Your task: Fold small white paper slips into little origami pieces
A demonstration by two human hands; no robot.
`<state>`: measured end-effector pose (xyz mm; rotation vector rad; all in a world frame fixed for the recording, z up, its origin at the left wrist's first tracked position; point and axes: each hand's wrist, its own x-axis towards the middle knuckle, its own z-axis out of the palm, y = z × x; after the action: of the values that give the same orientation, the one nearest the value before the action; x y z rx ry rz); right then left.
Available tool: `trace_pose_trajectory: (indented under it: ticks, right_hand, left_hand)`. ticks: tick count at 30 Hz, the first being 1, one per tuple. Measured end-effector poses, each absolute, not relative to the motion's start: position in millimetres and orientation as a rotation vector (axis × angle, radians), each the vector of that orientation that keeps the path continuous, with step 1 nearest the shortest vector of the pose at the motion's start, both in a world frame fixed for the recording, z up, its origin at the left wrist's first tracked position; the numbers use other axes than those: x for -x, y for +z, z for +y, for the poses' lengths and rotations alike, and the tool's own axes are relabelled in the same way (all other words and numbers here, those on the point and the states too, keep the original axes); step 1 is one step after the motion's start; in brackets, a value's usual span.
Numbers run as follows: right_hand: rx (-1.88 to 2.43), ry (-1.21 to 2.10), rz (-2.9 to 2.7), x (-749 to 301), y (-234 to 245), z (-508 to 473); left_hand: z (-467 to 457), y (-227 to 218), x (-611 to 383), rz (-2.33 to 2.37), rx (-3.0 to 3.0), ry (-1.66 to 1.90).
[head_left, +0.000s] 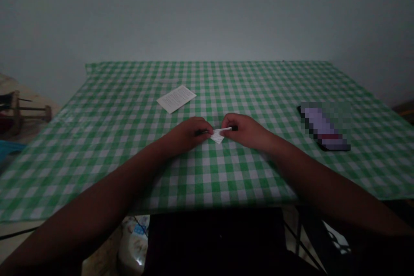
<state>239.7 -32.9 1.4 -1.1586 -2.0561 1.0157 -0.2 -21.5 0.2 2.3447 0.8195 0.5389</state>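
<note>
View: Seen from the head camera, in dim light, two bare forearms reached forward over a table and the hands met near its middle.

Left hand: The left hand (pixel 189 133) was closed, its fingers curled around one dark end of a slim white rod (pixel 224 130); the exact grip was partly hidden.

Right hand: The right hand (pixel 242 131) faced the left from just beside it, with its fingers (pixel 226 124) closed on the rod's other dark end.

Held item: The rod lay roughly level between the hands. A small, pale, pointed piece of folded paper (pixel 217 138) hung just beneath its middle, touching it or wrapped about it; I could not tell which.

Table: A green-and-white gingham tablecloth (pixel 207 177) covered the table.

Nearby: A white printed paper sheet (pixel 176 98) lay flat beyond the hands, apart from them. To the right, well apart, lay a flat, black-edged rectangular object (pixel 325 127), pixelated and too blurred to name.

Rest: A turned wooden stand (pixel 19 112) and a teal cloth (pixel 9 148) showed left of the table, a white plastic bag (pixel 133 241) below its near edge, and a pale grey wall (pixel 207 13) behind it.
</note>
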Motion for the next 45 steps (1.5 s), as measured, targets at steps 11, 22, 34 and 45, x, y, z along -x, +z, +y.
trace_pose_trajectory:
  ticks: [11,22,34,45]
  right_hand:
    - [1.036,1.441,-1.595,-243.6,0.6,-23.7]
    - [1.003,1.363,-1.687,-248.1,1.5,-22.0]
    - [0.839,0.885,-2.267,-270.6,29.1,-26.2]
    - [0.902,1.086,-2.164,-267.4,21.7,-22.3]
  left_hand:
    - [-28.2,18.0,8.8,0.761,-1.930,0.543]
    - [-21.1,16.7,11.5,0.747,-2.058,0.593]
    - [-11.9,14.7,19.7,0.896,-1.775,0.582]
    - [-16.2,21.5,17.9,0.834,-1.695,0.529]
